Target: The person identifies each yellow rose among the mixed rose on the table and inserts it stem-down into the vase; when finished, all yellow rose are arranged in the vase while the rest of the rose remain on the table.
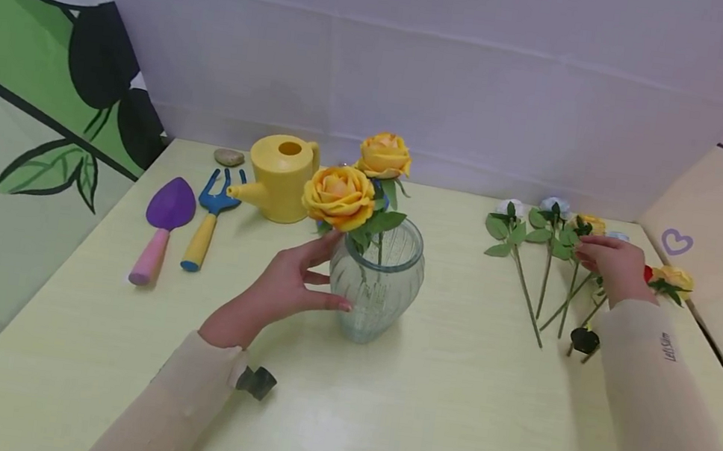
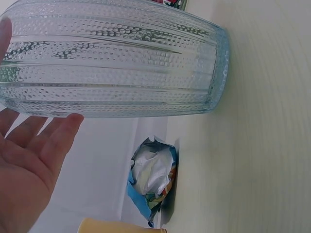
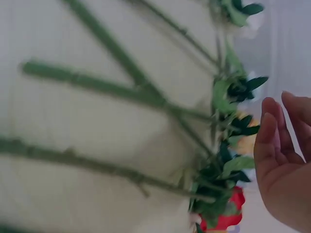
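- Here, far left of the glass vase (image 1: 376,287) on the counter (image 1: 420,413) lie a purple trowel (image 1: 162,222) and a blue fork (image 1: 209,220); a yellow watering can (image 1: 279,176) stands behind them.
- The vase holds two yellow roses (image 1: 340,194).
- The left hand (image 1: 283,285) cups the vase's left side, grip spread, fingertips touching glass.
- Right of the vase lie loose flower stems (image 1: 541,278).
- The right hand (image 1: 614,264) hovers over their blooms, fingers relaxed, grip apart, holding nothing.
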Demonstrator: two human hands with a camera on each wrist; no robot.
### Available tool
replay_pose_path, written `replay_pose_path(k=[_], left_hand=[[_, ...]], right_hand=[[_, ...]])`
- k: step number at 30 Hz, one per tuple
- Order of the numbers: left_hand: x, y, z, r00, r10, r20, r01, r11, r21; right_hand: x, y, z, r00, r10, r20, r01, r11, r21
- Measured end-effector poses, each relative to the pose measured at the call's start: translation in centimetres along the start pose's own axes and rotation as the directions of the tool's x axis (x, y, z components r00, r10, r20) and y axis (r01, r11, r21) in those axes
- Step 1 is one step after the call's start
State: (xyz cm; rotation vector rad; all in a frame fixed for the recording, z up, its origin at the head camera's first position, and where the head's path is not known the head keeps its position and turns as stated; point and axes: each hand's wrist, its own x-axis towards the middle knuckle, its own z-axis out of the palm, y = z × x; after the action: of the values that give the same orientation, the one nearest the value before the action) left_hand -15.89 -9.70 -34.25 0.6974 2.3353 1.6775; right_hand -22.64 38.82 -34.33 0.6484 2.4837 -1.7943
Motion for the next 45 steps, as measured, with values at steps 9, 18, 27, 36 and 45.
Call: replay_pose_path(k=[9,18,27,36,45], left_hand=[[0.1,0.2,0.0,1.000,-0.018,-0.004,0.018,1.000,-0.001],[0.1,0.1,0.0,1.000,-0.030,0.001,0.030,1.000,-0.009],[-0.1,0.4,0.2,0.999,-0.048,0.000,0.048,0.999,-0.018],[-0.1,0.6,0.1,0.999,-0.032,-0.009,0.031,0.999,-0.028],[-0.2,0.2,0.0,0.999,-0.040,-0.013,0.039,0.999,-0.033]], right_hand=[[1.3,2.4,-0.5,0.997,0.030,-0.065,-0.049,0.949,-0.312],[1.3,3.5,0.4,1.000,-0.010,-0.010,0.004,0.867,-0.499],[1.8,4.0,0.5,0.999,-0.028,-0.029,0.007,0.826,-0.564],[1.0,3.6,0.0,0.999,-0.047,-0.019,0.034,0.895,-0.445],[0.5,2.3,-0.1,1.000,0.011,0.001,-0.011,0.994,-0.110]])
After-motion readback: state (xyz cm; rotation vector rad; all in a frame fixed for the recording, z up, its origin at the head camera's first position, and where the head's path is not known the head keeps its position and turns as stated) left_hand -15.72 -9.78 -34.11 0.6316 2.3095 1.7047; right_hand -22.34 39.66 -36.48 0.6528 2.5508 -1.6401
